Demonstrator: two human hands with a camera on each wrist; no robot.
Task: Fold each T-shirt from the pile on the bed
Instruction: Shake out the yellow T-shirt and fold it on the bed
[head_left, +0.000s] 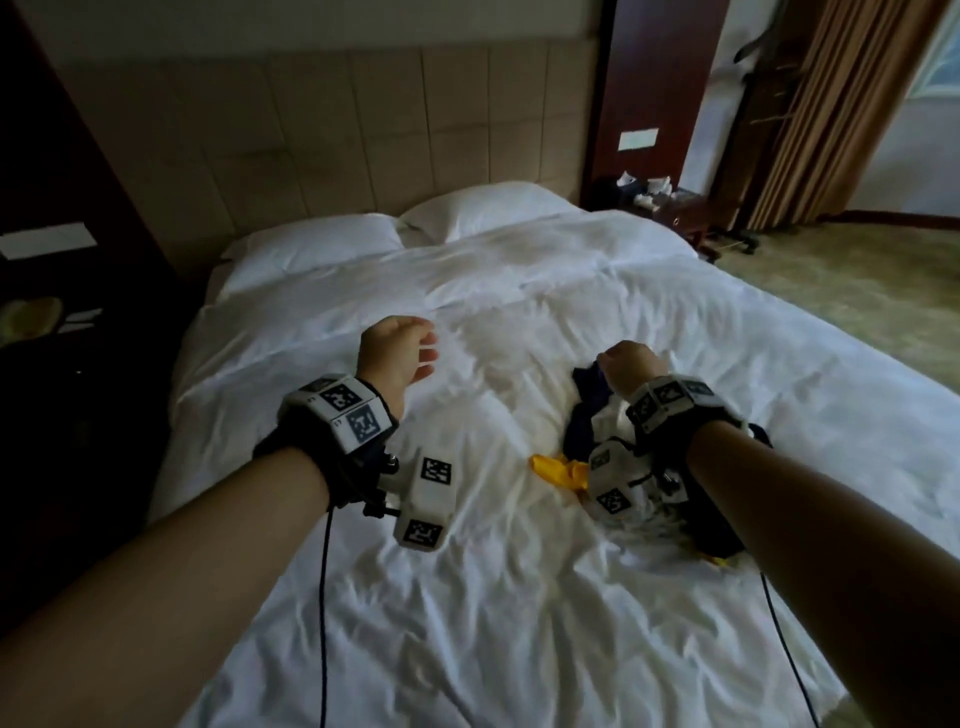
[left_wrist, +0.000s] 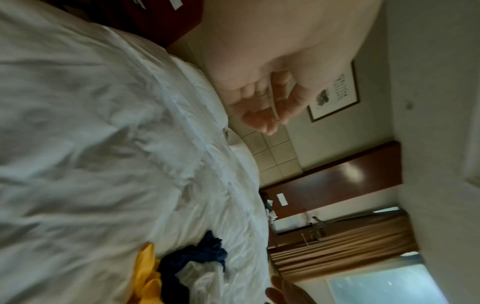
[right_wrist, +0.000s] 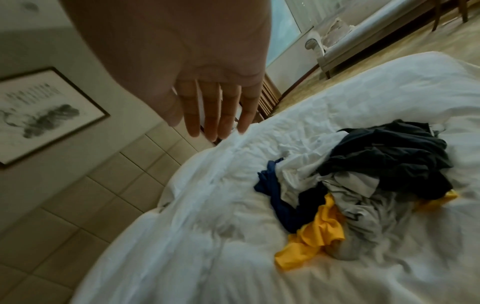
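A crumpled pile of T-shirts (head_left: 584, 415) lies on the white duvet (head_left: 519, 597), right of the bed's middle. In the right wrist view the pile (right_wrist: 363, 181) shows navy, black, white, grey and yellow (right_wrist: 317, 232) shirts tangled together. My right hand (head_left: 626, 366) hovers just above the pile's far edge, and its fingers (right_wrist: 215, 115) are straight and hold nothing. My left hand (head_left: 410, 348) hangs over bare duvet to the left of the pile, with its fingers (left_wrist: 262, 111) loosely curled and empty. The left wrist view shows the pile (left_wrist: 192, 265) off to the side.
Two white pillows (head_left: 311, 249) (head_left: 488, 208) lie against a padded beige headboard (head_left: 322, 130). A cluttered nightstand (head_left: 670, 208) and brown curtains (head_left: 831, 104) stand at the far right, with carpet (head_left: 857, 291) beside the bed. Dark furniture (head_left: 62, 322) borders the left side.
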